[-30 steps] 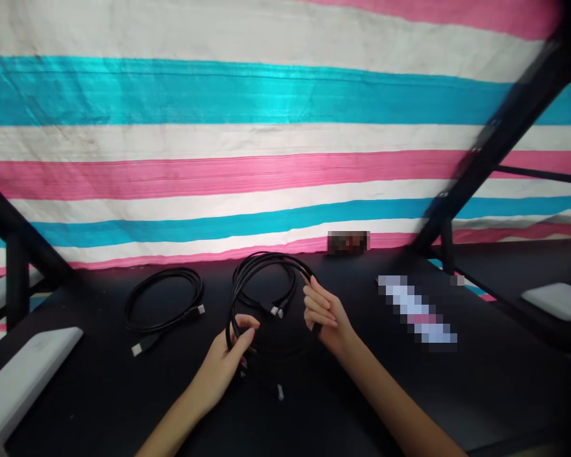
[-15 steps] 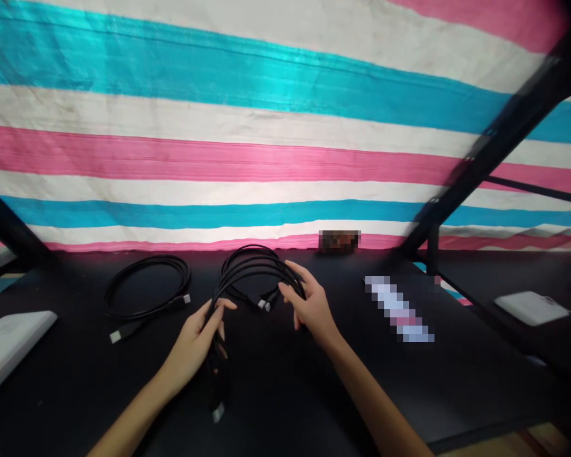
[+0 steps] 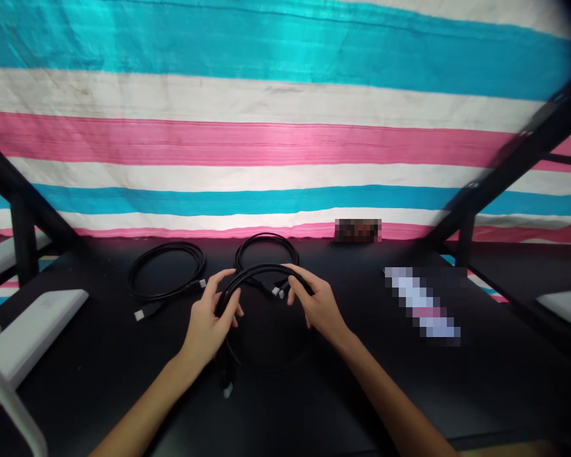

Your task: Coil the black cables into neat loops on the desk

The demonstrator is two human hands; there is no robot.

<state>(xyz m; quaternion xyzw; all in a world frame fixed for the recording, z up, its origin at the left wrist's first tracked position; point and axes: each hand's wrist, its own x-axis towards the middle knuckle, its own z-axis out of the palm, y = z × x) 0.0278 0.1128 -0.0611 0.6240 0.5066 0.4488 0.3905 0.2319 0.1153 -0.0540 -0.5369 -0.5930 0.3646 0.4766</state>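
Between my hands is a coiled black cable (image 3: 266,271), its strands gathered into a loop. My left hand (image 3: 214,317) is closed round the loop's left side, thumb towards me. On the right side, my right hand (image 3: 316,301) pinches the same coil. One light-coloured plug (image 3: 228,389) of this cable hangs below my left hand. Just behind lies a second coiled cable (image 3: 266,235) with its plug ends (image 3: 278,292) close together. To the left rests a third coiled cable (image 3: 166,244), showing a silvery plug (image 3: 139,315) at its front.
A white flat box-like device (image 3: 38,343) sits at the left of the black table (image 3: 385,393). Blurred-out items (image 3: 423,304) lie at the right, and another (image 3: 356,230) stands at the back. Black frame bars (image 3: 509,146) slant at both sides before a striped sheet (image 3: 266,146).
The strands in my hands have come together into a tighter, rounder loop. My left hand has shifted up along the coil. The view has turned slightly, moving the scene to the right.
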